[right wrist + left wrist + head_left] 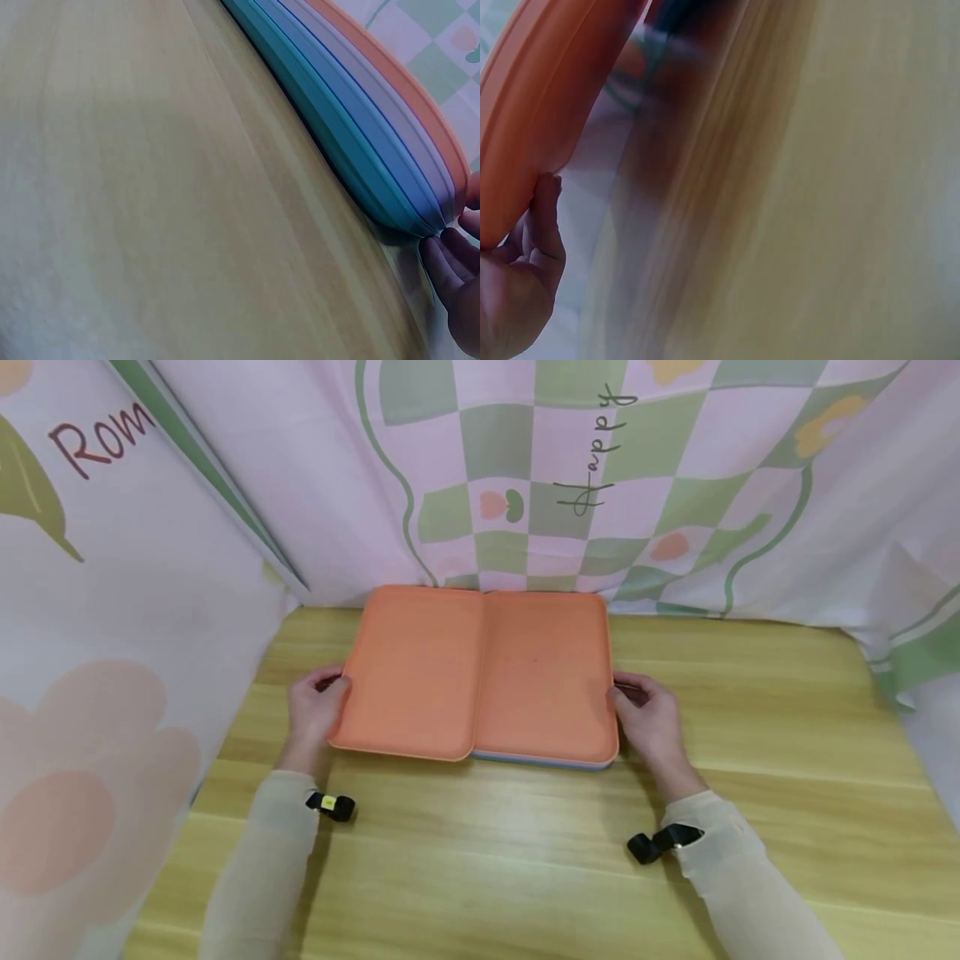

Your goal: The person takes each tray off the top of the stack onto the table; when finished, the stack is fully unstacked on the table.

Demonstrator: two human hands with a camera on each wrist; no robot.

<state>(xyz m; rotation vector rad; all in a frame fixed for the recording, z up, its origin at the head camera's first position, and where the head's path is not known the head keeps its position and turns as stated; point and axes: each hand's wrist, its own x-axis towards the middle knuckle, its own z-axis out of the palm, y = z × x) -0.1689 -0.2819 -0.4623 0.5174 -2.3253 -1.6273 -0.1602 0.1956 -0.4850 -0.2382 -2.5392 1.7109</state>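
Observation:
Two shallow orange rectangular trays lie side by side in the head view. My left hand [315, 706] pinches the outer edge of the left orange tray [412, 672], thumb on top and fingers beneath. That tray's underside [551, 97] shows raised off the table in the left wrist view. The right orange tray [551, 672] tops a stack with lilac, blue and teal trays [330, 105] below it. My right hand [648, 714] holds the stack's right edge, thumb at the top rim and fingers at the side. Where the two orange trays meet, I cannot tell whether they are joined.
A wood-grain table [480, 868] lies under everything. A patterned cloth [570, 468] hangs close behind the trays, and another cloth [135, 610] hangs along the left side. Black wrist cameras sit on both sleeves.

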